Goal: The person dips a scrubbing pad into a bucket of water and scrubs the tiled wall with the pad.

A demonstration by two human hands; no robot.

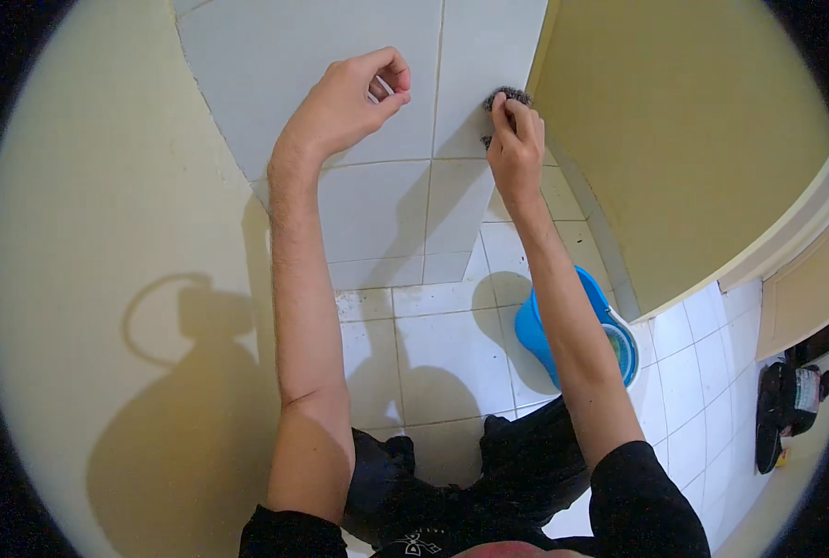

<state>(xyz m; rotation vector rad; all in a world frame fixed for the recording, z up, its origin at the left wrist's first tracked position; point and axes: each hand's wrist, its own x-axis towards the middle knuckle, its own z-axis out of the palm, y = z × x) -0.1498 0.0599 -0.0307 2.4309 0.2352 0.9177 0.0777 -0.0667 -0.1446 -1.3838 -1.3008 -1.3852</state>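
Note:
My right hand [517,153] grips a dark metal scouring pad [509,96] with its fingers and thumb. The pad lies against the white tiled surface [377,214], close to its right edge. Part of the pad is hidden behind my fingers. To the left, my left hand [344,107] is raised in front of the same tiles, its fingers curled in toward the thumb. Nothing shows in the loop they form.
Below my right forearm a blue bucket [531,330] with a white handle stands on the white tiled floor [442,349]. Cream walls [98,186] rise on both sides. At the far right, black objects [777,414] lie near a beige panel [800,302].

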